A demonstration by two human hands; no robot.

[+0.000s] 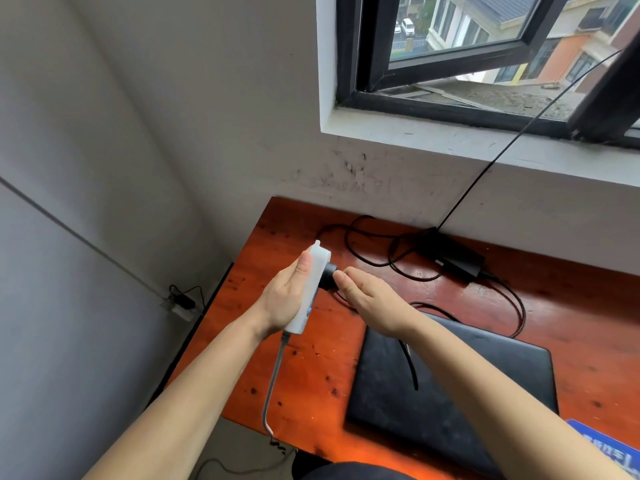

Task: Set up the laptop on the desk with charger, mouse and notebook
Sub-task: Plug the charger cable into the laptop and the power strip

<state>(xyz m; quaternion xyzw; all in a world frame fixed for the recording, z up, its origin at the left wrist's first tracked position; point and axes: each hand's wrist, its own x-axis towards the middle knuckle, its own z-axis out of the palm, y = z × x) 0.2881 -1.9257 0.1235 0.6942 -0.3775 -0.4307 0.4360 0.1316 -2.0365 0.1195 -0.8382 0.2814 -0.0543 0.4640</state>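
My left hand point(289, 299) holds a white power strip point(310, 289) upright above the left part of the reddish wooden desk point(304, 393); its grey cord hangs down past the desk's edge. My right hand point(367, 299) grips a black charger plug point(329, 273) pressed against the strip's face. The plug's black cable runs under my right wrist and over the closed black laptop point(450, 393). The black charger brick point(457, 259) lies near the wall with its cable looped around it.
A blue notebook point(602, 448) shows at the desk's lower right corner. A thin black cable point(512, 143) rises from the desk to the open window point(450, 64). A second power strip with a black adapter point(181, 303) lies on the floor by the left wall.
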